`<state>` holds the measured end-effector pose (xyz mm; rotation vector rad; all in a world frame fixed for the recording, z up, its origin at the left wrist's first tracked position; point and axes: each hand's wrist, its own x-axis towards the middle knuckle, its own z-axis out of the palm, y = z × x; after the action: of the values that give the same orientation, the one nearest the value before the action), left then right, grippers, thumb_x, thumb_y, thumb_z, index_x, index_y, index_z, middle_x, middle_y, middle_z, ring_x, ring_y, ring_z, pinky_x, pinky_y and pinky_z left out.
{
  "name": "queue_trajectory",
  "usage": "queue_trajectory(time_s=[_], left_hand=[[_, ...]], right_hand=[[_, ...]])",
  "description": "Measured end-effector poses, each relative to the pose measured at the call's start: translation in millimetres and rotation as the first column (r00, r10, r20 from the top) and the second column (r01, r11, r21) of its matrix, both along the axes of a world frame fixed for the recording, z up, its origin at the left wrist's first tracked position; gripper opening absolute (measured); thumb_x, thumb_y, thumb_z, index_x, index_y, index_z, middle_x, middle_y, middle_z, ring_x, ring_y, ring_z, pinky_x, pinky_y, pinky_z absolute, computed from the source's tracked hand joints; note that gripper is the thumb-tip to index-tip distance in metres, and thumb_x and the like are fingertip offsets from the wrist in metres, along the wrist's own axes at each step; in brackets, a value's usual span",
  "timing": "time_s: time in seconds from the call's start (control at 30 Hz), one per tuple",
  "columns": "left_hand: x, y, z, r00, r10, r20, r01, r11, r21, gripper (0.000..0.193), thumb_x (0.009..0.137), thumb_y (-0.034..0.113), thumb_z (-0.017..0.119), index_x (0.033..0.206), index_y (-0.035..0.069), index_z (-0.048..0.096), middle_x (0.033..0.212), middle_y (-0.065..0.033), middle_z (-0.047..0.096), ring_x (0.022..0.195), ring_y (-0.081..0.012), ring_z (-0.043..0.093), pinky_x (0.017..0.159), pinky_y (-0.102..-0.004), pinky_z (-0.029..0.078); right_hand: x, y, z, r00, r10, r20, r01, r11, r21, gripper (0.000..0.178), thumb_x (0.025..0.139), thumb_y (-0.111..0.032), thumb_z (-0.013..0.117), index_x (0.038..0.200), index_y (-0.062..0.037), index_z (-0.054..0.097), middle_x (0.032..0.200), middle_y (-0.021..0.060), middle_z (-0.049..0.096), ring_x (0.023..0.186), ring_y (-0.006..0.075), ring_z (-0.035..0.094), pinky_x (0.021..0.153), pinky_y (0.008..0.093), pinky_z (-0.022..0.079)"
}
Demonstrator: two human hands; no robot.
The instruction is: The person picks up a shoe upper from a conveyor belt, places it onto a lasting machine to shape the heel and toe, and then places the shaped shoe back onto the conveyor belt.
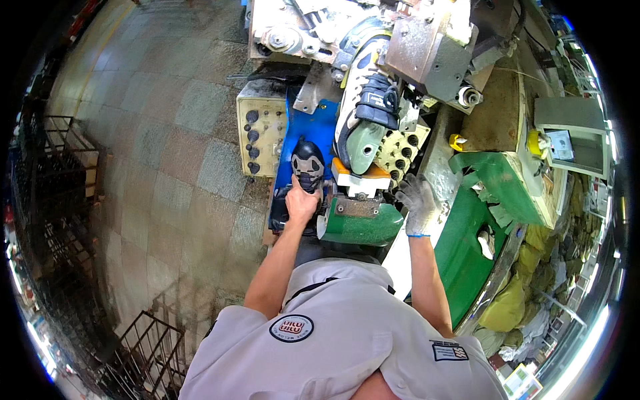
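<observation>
My bare left hand [303, 202] grips a black and grey shoe upper [308, 162] above a blue panel, left of the machine's green rounded guard [363, 223]. My right hand [417, 208] wears a grey work glove. Its fingers are spread beside a cream block with several round holes [405, 155], and it holds nothing visible. Between and beyond both hands, a beige and black shoe upper [357, 93] sits on a green last [365, 148], toe inside the machine. The last's heel end rests by an orange-topped white support [360, 179].
A control box with black knobs [262, 130] stands at the left of the machine [427, 50]. On the right runs a green conveyor belt [460, 267] carrying a light shoe [487, 241]. Metal racks [150, 347] stand on the tiled floor at left.
</observation>
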<state>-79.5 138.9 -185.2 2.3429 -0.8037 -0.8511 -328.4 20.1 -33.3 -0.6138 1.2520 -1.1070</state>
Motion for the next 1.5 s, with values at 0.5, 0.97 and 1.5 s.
queue_trajectory(time_s=[0.5, 0.97, 1.5], left_hand=[[106, 70, 254, 0.592, -0.395, -0.703, -0.192, 0.778, -0.599, 0.068, 0.056, 0.002, 0.084, 0.122, -0.006, 0.067, 0.108, -0.0097, 0.073, 0.097, -0.0159, 0.066, 0.088, -0.0317, 0.052], [-48, -72, 316, 0.463, -0.668, -0.583, 0.125, 0.7, -0.703, 0.067, 0.082, 0.016, 0.079, 0.14, -0.004, 0.052, 0.127, -0.0145, 0.064, 0.117, -0.0188, 0.059, 0.102, -0.0337, 0.044], [-139, -102, 332, 0.277, -0.901, -0.333, 0.637, 0.432, -0.639, 0.048, 0.068, 0.007, 0.082, 0.113, -0.005, 0.07, 0.108, -0.0084, 0.071, 0.099, -0.0148, 0.064, 0.091, -0.0268, 0.048]], right_hand=[[62, 26, 119, 0.834, 0.552, 0.019, -0.5, 0.769, -0.399, 0.091, 0.09, -0.054, 0.068, 0.147, 0.0093, 0.037, 0.133, 0.0277, 0.059, 0.112, 0.0373, 0.067, 0.097, 0.0461, 0.055], [-25, 51, 133, 0.792, 0.532, 0.301, -0.486, 0.846, -0.219, 0.076, 0.075, -0.016, 0.075, 0.143, 0.0038, 0.048, 0.125, 0.0088, 0.064, 0.108, 0.0147, 0.061, 0.096, 0.0292, 0.049], [-104, 88, 107, 0.796, 0.48, 0.368, -0.436, 0.877, -0.202, 0.078, 0.072, -0.021, 0.075, 0.142, 0.003, 0.05, 0.117, 0.0059, 0.065, 0.103, 0.0134, 0.06, 0.093, 0.0292, 0.048]])
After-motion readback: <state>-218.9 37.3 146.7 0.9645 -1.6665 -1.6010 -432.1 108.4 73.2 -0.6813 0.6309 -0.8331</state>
